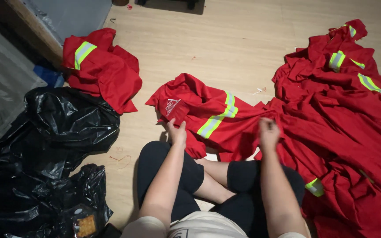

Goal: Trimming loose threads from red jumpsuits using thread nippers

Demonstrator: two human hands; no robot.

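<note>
A red work garment [208, 112] with yellow and grey reflective stripes lies on the wooden floor in front of my crossed legs. My left hand [177, 131] pinches its left part, just below a chest pocket with a white emblem. My right hand [268, 131] is closed on bunched red cloth of the same garment at the right. Both forearms reach forward over my knees.
A big heap of red reflective garments [349, 110] fills the right side. A folded red stack [102, 66] lies at the back left. Black plastic bags [49, 150] sit at my left, beside a grey mat [1, 83] and a cabinet [71, 15].
</note>
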